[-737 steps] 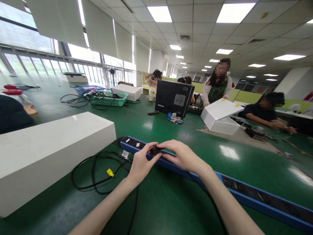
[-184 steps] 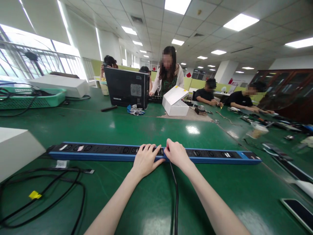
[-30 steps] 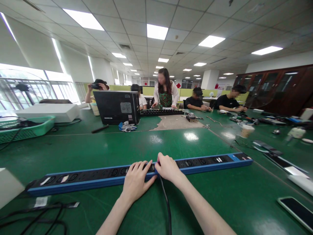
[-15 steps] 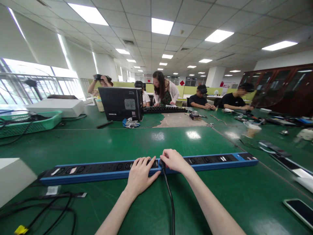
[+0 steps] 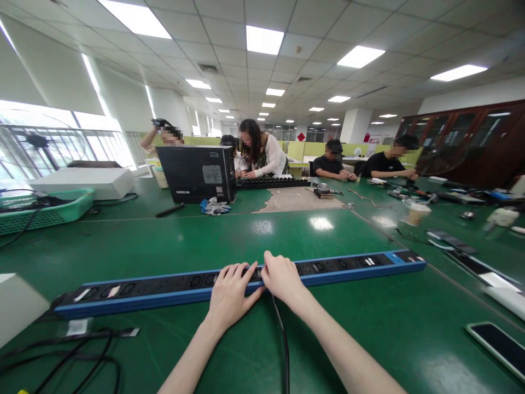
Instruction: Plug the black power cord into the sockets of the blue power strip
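A long blue power strip [image 5: 164,287] with black sockets lies across the green table [image 5: 287,235] in front of me. My left hand [image 5: 230,293] rests flat on the strip's middle, fingers stretched out over the sockets. My right hand [image 5: 281,277] is closed over a black plug at a socket just to the right; the plug itself is hidden under the fingers. Its black cable [image 5: 283,350] runs from under that hand toward me, between my forearms.
A white box corner [image 5: 16,306] and loose black cables [image 5: 74,355] lie at the left. A phone [image 5: 496,343] lies at the right edge. Behind stand a black monitor [image 5: 197,174], a green basket [image 5: 45,210], a white box [image 5: 82,183] and several seated and standing people.
Over the last second my view has shifted slightly; both hands stay at the strip's middle. The standing person behind the monitor has bent lower over the far table.
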Available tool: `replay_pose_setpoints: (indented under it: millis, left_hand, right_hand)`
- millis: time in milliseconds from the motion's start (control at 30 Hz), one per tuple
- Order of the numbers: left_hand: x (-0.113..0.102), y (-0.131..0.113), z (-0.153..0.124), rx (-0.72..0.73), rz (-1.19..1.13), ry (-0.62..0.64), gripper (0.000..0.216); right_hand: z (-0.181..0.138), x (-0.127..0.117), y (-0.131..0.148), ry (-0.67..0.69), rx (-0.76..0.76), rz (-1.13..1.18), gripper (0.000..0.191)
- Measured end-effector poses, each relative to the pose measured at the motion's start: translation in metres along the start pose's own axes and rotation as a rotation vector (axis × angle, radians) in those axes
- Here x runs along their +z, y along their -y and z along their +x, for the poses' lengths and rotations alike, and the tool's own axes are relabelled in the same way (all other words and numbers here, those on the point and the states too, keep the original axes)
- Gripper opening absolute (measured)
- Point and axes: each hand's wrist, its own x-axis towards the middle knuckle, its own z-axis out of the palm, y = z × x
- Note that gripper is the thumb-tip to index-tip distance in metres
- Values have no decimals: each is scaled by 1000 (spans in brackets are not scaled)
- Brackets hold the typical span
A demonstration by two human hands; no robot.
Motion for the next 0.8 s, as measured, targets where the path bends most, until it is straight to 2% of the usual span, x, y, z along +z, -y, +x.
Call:
replay_pose_setpoints:
  millis: [200, 300, 367, 467, 667, 800]
  left_hand:
    - [0, 0, 0, -15, -7, 8, 54]
    - [0, 0, 0, -16, -8, -3, 55]
    - [0, 0, 0, -21, -6, 0, 56]
    - [-1, -1, 0, -27, 3, 5, 58]
    - [-3, -4, 1, -21, 10, -1, 58]
    - [-3, -3, 1, -26, 14, 3, 58]
  right_hand:
    - [4, 1, 1, -9, 25, 21, 13]
    - [6, -17, -1, -58, 29, 48, 16]
    - [11, -35, -12, -146, 79, 85, 21]
    - [16, -60, -45, -259, 153, 154, 23]
    - [5, -82, -127, -160, 116, 331, 21]
    - [-10, -77, -156, -98, 108, 336, 19]
